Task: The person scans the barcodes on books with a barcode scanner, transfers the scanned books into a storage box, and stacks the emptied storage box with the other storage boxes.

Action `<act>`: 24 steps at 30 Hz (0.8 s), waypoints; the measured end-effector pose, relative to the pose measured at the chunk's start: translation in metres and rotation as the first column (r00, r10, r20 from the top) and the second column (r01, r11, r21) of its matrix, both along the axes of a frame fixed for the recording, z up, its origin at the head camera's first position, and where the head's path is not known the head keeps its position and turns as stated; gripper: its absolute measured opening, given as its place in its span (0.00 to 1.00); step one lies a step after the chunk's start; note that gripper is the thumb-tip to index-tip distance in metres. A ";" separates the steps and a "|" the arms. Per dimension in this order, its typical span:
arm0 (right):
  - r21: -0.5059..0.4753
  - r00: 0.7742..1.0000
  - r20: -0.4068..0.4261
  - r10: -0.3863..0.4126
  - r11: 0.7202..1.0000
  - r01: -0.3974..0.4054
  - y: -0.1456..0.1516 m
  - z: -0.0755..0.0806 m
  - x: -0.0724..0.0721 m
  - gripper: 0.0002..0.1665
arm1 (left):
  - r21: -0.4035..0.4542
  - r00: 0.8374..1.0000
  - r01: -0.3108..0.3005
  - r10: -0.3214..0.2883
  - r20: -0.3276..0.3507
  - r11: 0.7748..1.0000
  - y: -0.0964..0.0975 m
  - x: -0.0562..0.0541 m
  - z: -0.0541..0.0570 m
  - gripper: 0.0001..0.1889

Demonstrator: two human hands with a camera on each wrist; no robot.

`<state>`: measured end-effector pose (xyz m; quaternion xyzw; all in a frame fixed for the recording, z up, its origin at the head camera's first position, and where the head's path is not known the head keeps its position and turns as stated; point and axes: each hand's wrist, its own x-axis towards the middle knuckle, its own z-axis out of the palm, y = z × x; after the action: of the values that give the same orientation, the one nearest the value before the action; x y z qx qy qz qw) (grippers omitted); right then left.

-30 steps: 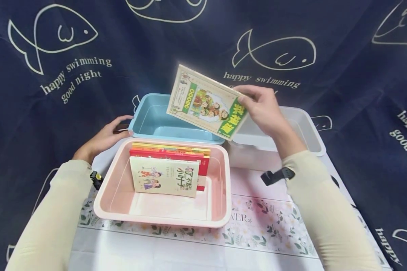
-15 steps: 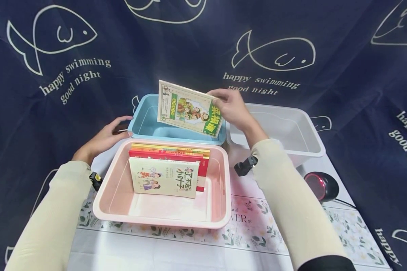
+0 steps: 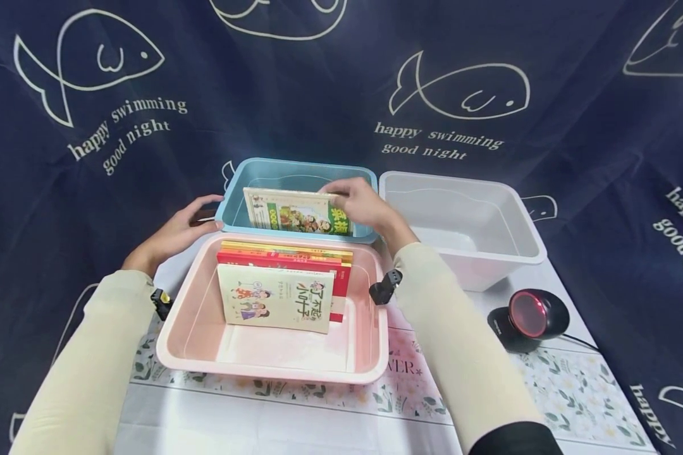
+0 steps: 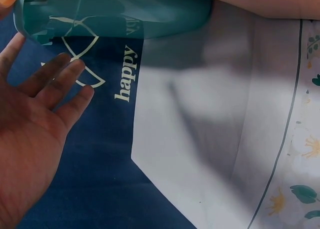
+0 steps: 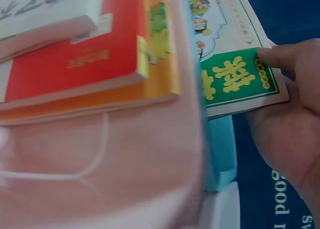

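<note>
My right hand (image 3: 357, 201) pinches the top right corner of a cream picture book (image 3: 301, 210) with a green title patch. The book's lower part is inside the blue bin (image 3: 250, 165), hidden behind its front wall. In the right wrist view the thumb lies on the cover of the book (image 5: 235, 81). My left hand (image 3: 176, 234) touches the left end of the blue bin, its fingers spread and fairly straight in the left wrist view. In front, a pink bin (image 3: 273, 368) holds several upright books, the front one a pale cream book (image 3: 273, 297).
A light grey bin (image 3: 461, 180) stands right of the blue one. Farther right on the table is a black round device (image 3: 537, 316) with a red glow and a cable. A dark fish-print curtain (image 3: 290, 95) hangs behind.
My right hand has carried the cream book leftward and down, from above the bins into the blue bin. The left hand has stayed at the blue bin.
</note>
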<state>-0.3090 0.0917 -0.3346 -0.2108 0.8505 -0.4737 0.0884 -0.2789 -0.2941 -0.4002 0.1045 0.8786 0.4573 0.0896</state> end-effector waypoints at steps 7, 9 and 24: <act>0.020 0.992 0.118 0.047 0.999 -0.049 -0.006 -0.020 0.002 0.17 | 0.005 1.000 0.000 0.000 -0.003 1.000 0.001 0.001 0.002 0.37; 0.024 0.988 0.150 0.041 0.999 -0.045 -0.007 -0.025 0.003 0.16 | 0.003 1.000 0.002 -0.002 -0.003 1.000 0.001 0.001 0.002 0.37; 0.107 0.969 0.246 0.031 0.992 -0.059 -0.012 -0.034 0.001 0.16 | -0.010 1.000 -0.005 0.005 -0.002 1.000 0.000 -0.002 -0.003 0.37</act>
<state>-0.3081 0.0798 -0.3688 -0.1648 0.8538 -0.4447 0.2149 -0.2812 -0.2943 -0.4029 0.1024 0.8812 0.4530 0.0880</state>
